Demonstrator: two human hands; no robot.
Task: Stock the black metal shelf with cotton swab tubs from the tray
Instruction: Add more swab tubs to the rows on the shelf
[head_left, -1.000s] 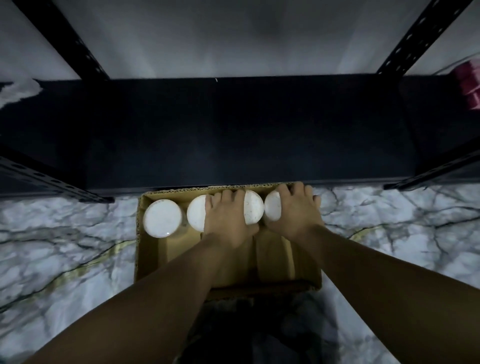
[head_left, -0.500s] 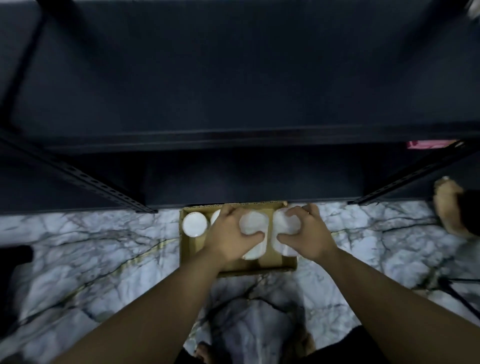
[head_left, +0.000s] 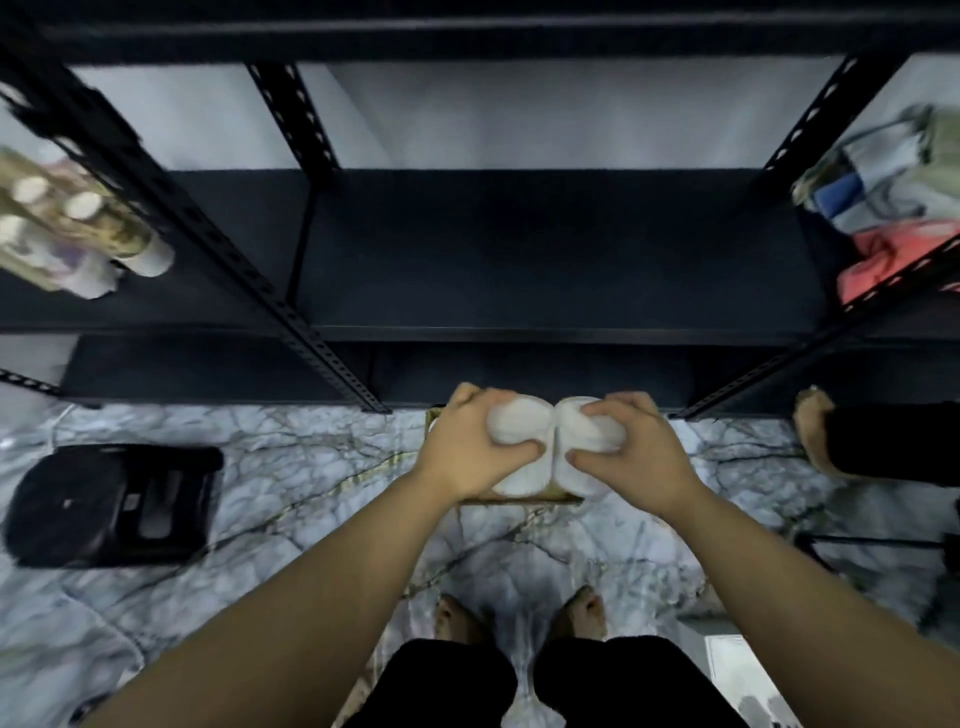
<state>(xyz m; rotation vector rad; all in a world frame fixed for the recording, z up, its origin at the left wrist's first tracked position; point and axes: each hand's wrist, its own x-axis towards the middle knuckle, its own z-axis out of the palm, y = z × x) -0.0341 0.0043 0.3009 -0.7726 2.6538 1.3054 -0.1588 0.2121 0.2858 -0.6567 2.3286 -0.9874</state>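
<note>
Now two white cotton swab tubs side by side and touching, held up above the cardboard tray (head_left: 519, 500): left tub (head_left: 517, 427) gripped by the left hand (head_left: 470, 449), fingers curled over the far edge of the lid and thumb hooked under the near side; right tub (head_left: 589, 431) gripped the same way by the right hand (head_left: 631, 452), fingers wrapped over the top, thumb pressed against the near wall. Both tubs tilted toward the camera, lids up, pale bodies showing below the thumbs. Tray mostly hidden beneath the hands and tubs (only a strip of its near edge and a left corner visible), resting on the marble floor (head_left: 291, 467) just in front of the black metal shelf (head_left: 545, 249). Middle shelf board bare and dark, directly beyond the tubs. On the neighbouring bay to the left, blurred bottles (head_left: 78, 228) with pale caps; to the right, folded cloth (head_left: 883, 171) in grey, blue and green over something coral-pink (head_left: 893, 260). Black flat device (head_left: 114, 504) on the floor at far left. Bare feet (head_left: 519, 618) and black trouser legs at the bottom edge; another foot (head_left: 815, 426) at the right beside the shelf post.
</note>
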